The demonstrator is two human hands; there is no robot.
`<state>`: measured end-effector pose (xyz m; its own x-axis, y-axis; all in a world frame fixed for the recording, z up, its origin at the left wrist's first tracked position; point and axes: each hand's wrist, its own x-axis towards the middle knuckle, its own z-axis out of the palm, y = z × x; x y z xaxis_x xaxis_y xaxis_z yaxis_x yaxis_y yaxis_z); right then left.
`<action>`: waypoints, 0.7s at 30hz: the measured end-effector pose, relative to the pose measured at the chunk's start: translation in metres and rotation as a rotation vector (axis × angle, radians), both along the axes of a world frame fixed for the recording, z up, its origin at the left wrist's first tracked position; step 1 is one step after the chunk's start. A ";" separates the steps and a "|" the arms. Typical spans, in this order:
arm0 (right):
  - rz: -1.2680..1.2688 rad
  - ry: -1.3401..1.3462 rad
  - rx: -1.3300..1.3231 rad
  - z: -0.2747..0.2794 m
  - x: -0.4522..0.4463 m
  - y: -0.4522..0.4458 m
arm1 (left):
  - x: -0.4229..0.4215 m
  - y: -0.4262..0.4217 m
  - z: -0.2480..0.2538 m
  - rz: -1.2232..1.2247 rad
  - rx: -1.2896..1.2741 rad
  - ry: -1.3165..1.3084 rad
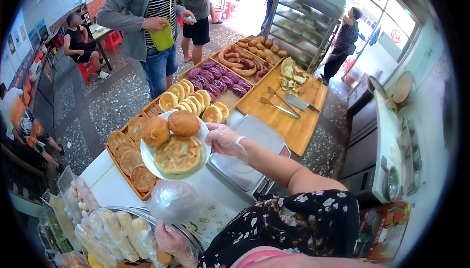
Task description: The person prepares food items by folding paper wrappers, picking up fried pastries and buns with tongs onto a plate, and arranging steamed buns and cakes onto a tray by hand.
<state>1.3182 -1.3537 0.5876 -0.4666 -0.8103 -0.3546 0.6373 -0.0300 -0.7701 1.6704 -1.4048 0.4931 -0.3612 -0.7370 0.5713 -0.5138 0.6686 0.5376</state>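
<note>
Gloved in clear plastic, my right hand point(226, 140) grips the right rim of a white plate point(145, 153). On the plate lie two browned round buns point(184, 122) and a flat pan-fried bread point(177, 154). My left hand point(172, 241), also in a clear glove, is low in the view beside a round metal tray and bagged corn-like food point(142, 233); its fingers are partly hidden, and I cannot tell whether it holds anything. A crumpled clear plastic bag point(174, 197) lies between the plate and my left hand.
Wooden trays hold flat breads point(132, 162), pale cakes point(188, 99), purple buns point(215, 79) and sausage-like rolls point(240, 62). A scale point(245, 153) sits beside a cutting board point(306, 133) with a cleaver point(296, 102) and tongs point(279, 106). Across the trays, a person in a grey jacket point(129, 18) stands.
</note>
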 end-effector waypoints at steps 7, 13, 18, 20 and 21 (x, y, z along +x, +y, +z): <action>0.097 -0.066 0.015 0.014 0.004 -0.023 | -0.015 -0.005 -0.005 -0.048 0.207 -0.148; 0.153 0.007 0.055 0.012 0.003 -0.061 | -0.002 -0.021 -0.069 0.073 0.606 0.263; 0.237 -0.029 0.015 -0.007 0.017 -0.121 | 0.026 -0.038 -0.117 0.128 0.829 0.636; 0.315 -0.036 0.019 -0.002 0.025 -0.142 | 0.047 -0.049 -0.145 -0.118 0.948 0.754; 0.337 -0.037 0.000 0.005 0.029 -0.151 | 0.048 -0.049 -0.147 -0.113 0.951 0.754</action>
